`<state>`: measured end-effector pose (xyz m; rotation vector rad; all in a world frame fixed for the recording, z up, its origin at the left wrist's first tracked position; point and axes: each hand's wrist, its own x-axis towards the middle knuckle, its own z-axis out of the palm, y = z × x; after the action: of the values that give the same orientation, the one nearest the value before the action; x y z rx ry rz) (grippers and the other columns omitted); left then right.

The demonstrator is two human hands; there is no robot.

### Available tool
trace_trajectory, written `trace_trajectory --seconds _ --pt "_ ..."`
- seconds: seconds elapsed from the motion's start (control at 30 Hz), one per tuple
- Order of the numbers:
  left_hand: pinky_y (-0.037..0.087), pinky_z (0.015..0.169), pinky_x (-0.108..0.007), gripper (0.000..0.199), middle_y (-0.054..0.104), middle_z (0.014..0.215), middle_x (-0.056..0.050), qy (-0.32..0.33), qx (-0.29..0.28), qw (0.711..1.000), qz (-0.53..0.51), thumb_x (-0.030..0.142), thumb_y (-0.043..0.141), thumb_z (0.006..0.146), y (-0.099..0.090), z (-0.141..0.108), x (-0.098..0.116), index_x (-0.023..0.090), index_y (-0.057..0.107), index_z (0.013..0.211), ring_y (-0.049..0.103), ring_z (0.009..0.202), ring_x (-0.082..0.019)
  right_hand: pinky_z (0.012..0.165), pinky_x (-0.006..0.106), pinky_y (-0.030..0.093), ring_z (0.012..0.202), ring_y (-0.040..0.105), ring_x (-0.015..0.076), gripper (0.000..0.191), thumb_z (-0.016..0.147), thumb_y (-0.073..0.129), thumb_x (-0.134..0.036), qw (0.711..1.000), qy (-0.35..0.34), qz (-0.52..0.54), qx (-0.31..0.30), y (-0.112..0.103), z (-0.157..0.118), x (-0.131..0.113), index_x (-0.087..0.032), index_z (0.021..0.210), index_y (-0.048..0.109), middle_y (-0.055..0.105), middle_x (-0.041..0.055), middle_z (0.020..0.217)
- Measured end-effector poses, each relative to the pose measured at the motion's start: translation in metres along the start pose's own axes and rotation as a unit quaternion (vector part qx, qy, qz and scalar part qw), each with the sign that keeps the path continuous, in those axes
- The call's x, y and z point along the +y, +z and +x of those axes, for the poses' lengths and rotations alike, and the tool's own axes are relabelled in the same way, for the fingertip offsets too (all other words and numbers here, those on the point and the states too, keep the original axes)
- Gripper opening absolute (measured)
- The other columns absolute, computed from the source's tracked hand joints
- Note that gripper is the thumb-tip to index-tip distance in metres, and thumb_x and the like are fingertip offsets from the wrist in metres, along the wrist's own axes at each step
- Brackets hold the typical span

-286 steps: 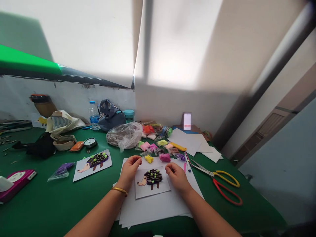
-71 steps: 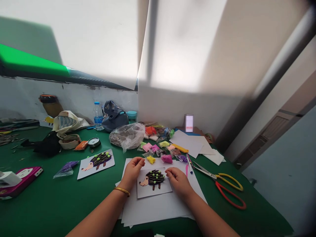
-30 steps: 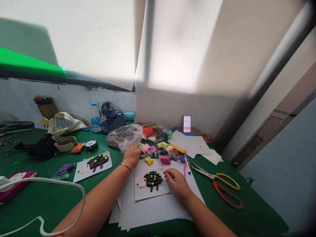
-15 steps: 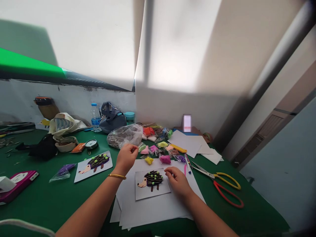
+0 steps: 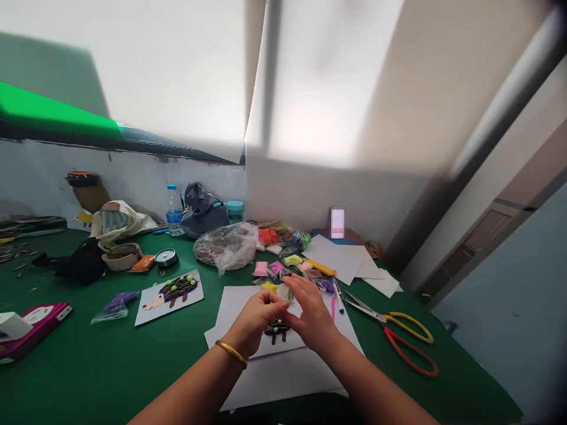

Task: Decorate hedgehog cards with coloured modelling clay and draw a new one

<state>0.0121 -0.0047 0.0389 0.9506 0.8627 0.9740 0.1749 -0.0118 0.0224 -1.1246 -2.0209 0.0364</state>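
With our left hand (image 5: 261,317) we pinch the near end of a small clear packet (image 5: 284,293), pale green inside, finger and thumb drawn together above the white sheets (image 5: 283,381). Our right hand (image 5: 310,306) meets it there, fingers parted and curved around the packet's right side; we cannot tell whether they grip it. Beneath our hands, on the sheets, lies the hedgehog card (image 5: 277,333), largely covered. Just beyond the sheets' far edge we see a pink packet (image 5: 261,269), and a pen (image 5: 338,296) lies by their right edge. Farther right of the sheets lie the scissors (image 5: 381,318), handles outward. Left of the sheets, a stretch of green tabletop (image 5: 110,366) runs between them and another card (image 5: 155,313).
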Motion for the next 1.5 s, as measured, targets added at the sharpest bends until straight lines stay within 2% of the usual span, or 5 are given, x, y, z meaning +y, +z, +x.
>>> trace_trajectory --seconds 0.63,0.8,1.03,1.27,1.5 --pt "0.035 0.048 -0.021 0.03 0.056 0.062 0.003 0.021 -0.075 0.997 0.016 0.033 0.076 0.073 -0.002 -0.01 0.01 0.017 0.052 0.07 0.053 0.052 -0.01 0.105 0.043 0.04 0.122 0.048 0.0281 0.055 0.083 0.062 -0.06 0.986 0.053 0.156 0.009 -0.015 -0.011 -0.007 -0.028 0.128 0.058 0.057 0.0093 0.128" --pt "0.037 0.043 -0.022 0.035 0.056 0.059 0.003 0.056 -0.093 0.993 0.054 0.04 0.077 0.073 0.003 -0.012 0.01 0.018 0.05 0.071 0.055 0.047 -0.012 0.093 0.041 0.045 0.106 0.054 0.0265 0.047 0.081 0.057 -0.069 0.976 0.097 0.188 0.056 -0.019 -0.01 -0.016 -0.023 0.09 0.059 0.06 0.0078 0.106" --pt "0.04 0.049 -0.022 0.032 0.056 0.066 0.001 0.045 -0.178 0.983 0.019 0.038 0.072 0.081 0.003 -0.014 0.009 0.017 0.049 0.072 0.057 0.057 -0.012 0.072 0.03 0.044 0.082 0.052 0.0184 0.039 0.091 0.051 -0.059 0.959 0.09 0.259 -0.076 -0.033 -0.003 -0.026 -0.021 0.081 0.054 0.054 0.0015 0.084" --pt "0.037 0.042 -0.025 0.032 0.052 0.06 0.004 0.07 -0.061 0.988 0.124 0.045 0.064 0.081 0.006 -0.013 0.005 0.021 0.044 0.073 0.052 0.048 -0.015 0.067 0.027 0.039 0.073 0.048 0.0154 0.024 0.093 0.05 -0.034 0.957 0.158 0.244 0.009 -0.033 -0.003 -0.024 -0.021 0.072 0.049 0.05 -0.0009 0.077" --pt "0.046 0.076 -0.034 0.008 0.059 0.083 -0.004 0.304 0.09 0.832 0.456 0.026 0.063 0.081 0.008 -0.017 0.016 0.019 0.065 0.076 0.057 0.083 -0.02 0.063 0.028 0.037 0.069 0.048 0.0158 0.025 0.091 0.051 -0.031 0.964 0.187 0.184 0.03 -0.026 -0.006 -0.023 -0.021 0.068 0.049 0.051 -0.001 0.072"
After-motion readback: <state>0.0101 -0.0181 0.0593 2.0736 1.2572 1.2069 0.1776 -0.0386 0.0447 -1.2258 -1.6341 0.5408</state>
